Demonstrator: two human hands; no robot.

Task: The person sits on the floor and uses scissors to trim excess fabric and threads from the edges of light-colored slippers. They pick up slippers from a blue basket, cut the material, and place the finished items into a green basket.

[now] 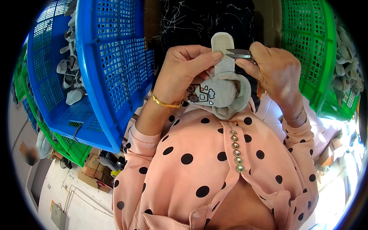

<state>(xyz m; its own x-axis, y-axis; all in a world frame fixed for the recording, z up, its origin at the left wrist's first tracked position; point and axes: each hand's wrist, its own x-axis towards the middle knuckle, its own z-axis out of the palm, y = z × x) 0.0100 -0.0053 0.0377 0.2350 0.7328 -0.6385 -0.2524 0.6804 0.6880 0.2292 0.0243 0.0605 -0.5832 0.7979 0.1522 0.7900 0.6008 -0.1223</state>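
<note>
A small light-grey child's shoe, with a vehicle picture on its upper, hangs in front of my chest. My left hand, closed, pinches the edge of its upright strap between thumb and fingers. My right hand is closed around small metal thread snips. Their two pointed blades are a little apart and reach over the strap's right edge, close to my left thumb. Whether a thread lies between the blades is too small to tell.
A blue plastic basket stands close on the left, with several grey shoes inside. At the right is a green basket beside more shoes. Loose pale threads cling to the dark cloth beyond my hands. Cardboard boxes sit lower left.
</note>
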